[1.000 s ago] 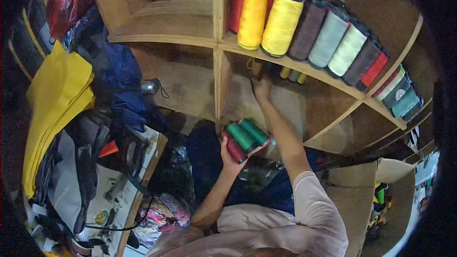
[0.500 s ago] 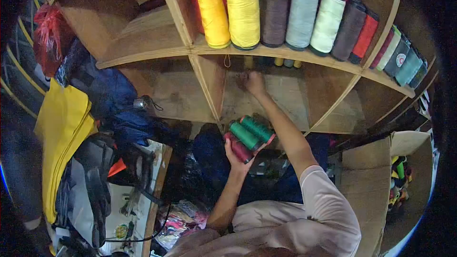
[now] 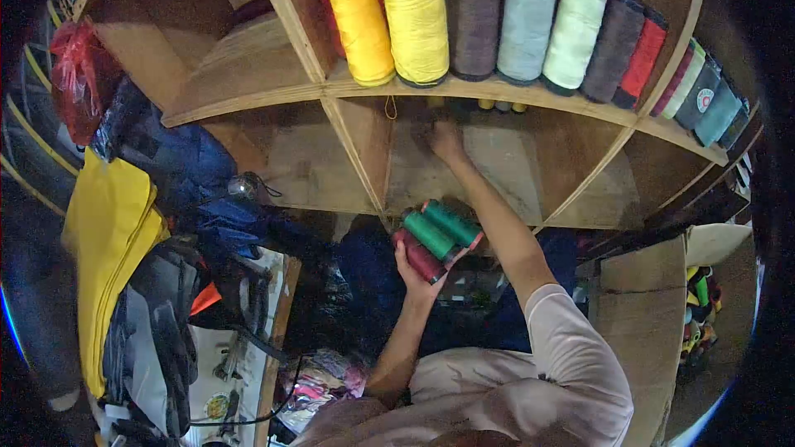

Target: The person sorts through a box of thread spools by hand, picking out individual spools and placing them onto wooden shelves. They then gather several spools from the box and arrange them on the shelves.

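Note:
My left hand is closed round several thread spools, held out below the shelf's front edge. Among them are a maroon spool, a green spool and a darker green spool, lying side by side and tilted. My right arm stretches up and forward, putting my right hand inside the lower middle compartment of the wooden shelf. Its fingers are in shadow toward the back, and I cannot tell whether they hold anything. Small spool ends show dimly at the back of that compartment.
Large thread cones, among them a yellow cone and a grey cone, line the upper shelf. At right stands a cardboard box with small coloured spools inside. Yellow folded material and dark bags hang at left.
The view has shifted slightly. My right hand remains in the lower compartment, its fingers now darker in shadow. My left hand keeps the same spools at about the same place.

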`<move>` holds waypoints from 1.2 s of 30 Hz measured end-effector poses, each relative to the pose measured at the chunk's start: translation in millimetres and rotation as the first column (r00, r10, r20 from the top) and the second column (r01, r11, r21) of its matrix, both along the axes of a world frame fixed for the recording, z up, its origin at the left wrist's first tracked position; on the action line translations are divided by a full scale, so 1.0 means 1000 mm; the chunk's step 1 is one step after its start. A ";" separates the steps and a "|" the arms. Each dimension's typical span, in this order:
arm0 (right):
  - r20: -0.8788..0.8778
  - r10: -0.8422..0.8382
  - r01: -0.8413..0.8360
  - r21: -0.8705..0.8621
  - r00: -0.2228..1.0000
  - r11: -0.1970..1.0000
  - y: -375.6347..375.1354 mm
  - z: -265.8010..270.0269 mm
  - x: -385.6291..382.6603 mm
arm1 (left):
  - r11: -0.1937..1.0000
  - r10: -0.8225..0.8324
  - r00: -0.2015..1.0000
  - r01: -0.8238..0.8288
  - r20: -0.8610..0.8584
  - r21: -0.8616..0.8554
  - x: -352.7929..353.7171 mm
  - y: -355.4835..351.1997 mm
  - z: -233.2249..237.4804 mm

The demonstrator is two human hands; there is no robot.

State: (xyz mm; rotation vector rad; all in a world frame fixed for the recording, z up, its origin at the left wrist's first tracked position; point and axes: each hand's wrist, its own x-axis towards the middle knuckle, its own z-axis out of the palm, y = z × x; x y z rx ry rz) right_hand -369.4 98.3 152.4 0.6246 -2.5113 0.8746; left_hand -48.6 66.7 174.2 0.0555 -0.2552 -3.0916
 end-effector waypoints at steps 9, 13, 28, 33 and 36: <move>0.315 0.090 -0.084 -0.032 0.945 0.996 0.001 0.026 0.010 | 1.000 0.010 0.999 -0.011 -0.045 -0.010 0.000 0.000 0.008; 0.216 0.022 -0.022 -0.004 0.976 1.000 0.003 0.029 0.019 | 0.999 0.010 1.000 -0.011 0.016 0.046 0.000 -0.002 -0.002; 0.190 0.009 -0.007 -0.011 0.982 1.000 -0.001 0.037 0.023 | 1.000 0.018 1.000 -0.018 -0.019 0.006 0.003 -0.003 0.006; 0.225 0.063 -0.038 -0.114 0.972 0.993 0.003 0.040 0.022 | 0.999 0.005 0.998 -0.003 -0.055 0.045 -0.002 -0.005 0.005; 0.288 0.106 -0.091 -0.064 0.952 0.994 0.014 0.032 0.007 | 0.995 -0.011 0.997 0.018 -0.075 0.094 0.000 0.002 0.022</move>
